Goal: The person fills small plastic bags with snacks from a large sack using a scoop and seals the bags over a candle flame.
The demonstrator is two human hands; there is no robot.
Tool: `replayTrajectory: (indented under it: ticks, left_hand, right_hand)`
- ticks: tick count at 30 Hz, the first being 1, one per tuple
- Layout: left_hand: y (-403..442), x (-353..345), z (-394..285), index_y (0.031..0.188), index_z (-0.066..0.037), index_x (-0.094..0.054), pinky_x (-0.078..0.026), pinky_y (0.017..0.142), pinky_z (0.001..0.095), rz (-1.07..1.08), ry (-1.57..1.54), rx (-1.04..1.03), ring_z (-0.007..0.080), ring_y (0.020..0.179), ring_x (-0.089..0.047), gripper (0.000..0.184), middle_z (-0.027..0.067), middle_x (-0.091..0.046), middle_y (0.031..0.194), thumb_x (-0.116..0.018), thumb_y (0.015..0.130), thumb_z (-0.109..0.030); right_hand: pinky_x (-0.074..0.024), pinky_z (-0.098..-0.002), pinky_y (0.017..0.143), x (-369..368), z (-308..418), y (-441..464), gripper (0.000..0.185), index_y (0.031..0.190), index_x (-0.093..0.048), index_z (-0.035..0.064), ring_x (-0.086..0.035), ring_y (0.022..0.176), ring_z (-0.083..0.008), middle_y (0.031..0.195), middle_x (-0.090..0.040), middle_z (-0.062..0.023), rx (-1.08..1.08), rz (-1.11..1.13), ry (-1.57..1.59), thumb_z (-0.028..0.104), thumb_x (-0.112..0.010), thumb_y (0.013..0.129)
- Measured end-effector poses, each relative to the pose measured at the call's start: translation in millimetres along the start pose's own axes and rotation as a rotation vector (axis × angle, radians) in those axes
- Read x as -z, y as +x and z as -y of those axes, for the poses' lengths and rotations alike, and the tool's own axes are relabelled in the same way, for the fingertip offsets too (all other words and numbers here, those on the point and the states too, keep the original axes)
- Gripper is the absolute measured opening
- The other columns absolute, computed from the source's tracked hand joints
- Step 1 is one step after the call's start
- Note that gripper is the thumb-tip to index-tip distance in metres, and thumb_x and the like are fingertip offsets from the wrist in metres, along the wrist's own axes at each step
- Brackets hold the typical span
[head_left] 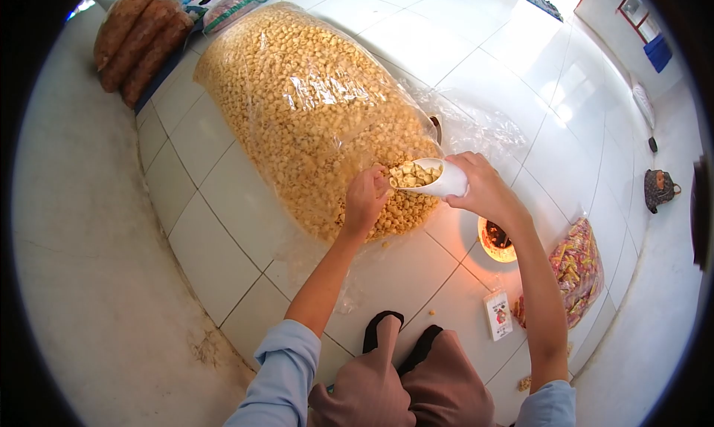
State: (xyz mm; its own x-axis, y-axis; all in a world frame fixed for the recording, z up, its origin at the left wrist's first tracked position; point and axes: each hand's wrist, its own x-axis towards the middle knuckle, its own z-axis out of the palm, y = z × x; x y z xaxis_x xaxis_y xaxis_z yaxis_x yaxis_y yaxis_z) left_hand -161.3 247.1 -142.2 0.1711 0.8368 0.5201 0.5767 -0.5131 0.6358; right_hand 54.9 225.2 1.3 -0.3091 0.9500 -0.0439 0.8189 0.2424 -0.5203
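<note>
A large clear plastic bag (297, 107) full of small yellowish ring-shaped snacks lies on the tiled floor. My right hand (476, 182) is wrapped round a white scoop (446, 179) at the bag's open near end. Snack pieces (413, 176) fill the scoop's mouth, which points left. Just left of the scoop, my left hand (366, 200) is closed at the bag's opening, its fingertips close to the scoop's tip. What those fingers pinch is too small to make out. Loose snacks show below the scoop.
Right of the big bag stand a lit bowl (497, 241) with dark contents, a white packet (498, 315) and a bag of colourful wrapped pieces (576, 275). Long brown filled bags (141, 44) lean at the upper left. My feet (383, 327) are at the bottom.
</note>
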Motion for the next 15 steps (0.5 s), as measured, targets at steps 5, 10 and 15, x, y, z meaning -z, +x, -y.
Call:
replayTrajectory:
  ticks: [5, 10, 15]
  left_hand:
    - [4, 4, -15, 0.106, -0.002, -0.048, -0.044, 0.071, 0.0312, 0.007, -0.101, 0.292, 0.0198, 0.077, -0.055, 0.039, 0.0074, -0.055, 0.082, -0.068, 0.073, -0.011]
    - [-3, 6, -5, 0.11, -0.002, -0.043, -0.044, 0.069, 0.03, -0.01, -0.25, 0.395, 0.0178, 0.074, -0.052, 0.045, 0.0061, -0.051, 0.078, -0.068, 0.074, -0.014]
    - [-14, 8, 8, 0.109, -0.004, -0.042, -0.044, 0.066, 0.0287, 0.019, -0.116, 0.393, 0.0167, 0.074, -0.051, 0.046, 0.0051, -0.051, 0.078, -0.069, 0.075, -0.019]
  right_hand:
    - [-0.0422, -0.0337, 0.086, -22, -18, 3, 0.055, 0.114, -0.048, 0.0017, -0.048, 0.102, -0.0254, 0.107, -0.051, -0.0116, 0.056, -0.105, 0.035, 0.017, -0.068, 0.064]
    - [-0.0479, -0.0322, 0.076, -95, -47, -5, 0.062, 0.118, -0.046, 0.0034, -0.053, 0.095, -0.0205, 0.109, -0.049, -0.0108, -0.081, -0.263, 0.543, 0.012, -0.072, 0.062]
    - [-0.0437, -0.0346, 0.086, -141, -72, -11, 0.061, 0.116, -0.046, 0.0034, -0.047, 0.104, -0.0274, 0.113, -0.047, -0.0132, -0.117, -0.323, 0.236, 0.009, -0.071, 0.061]
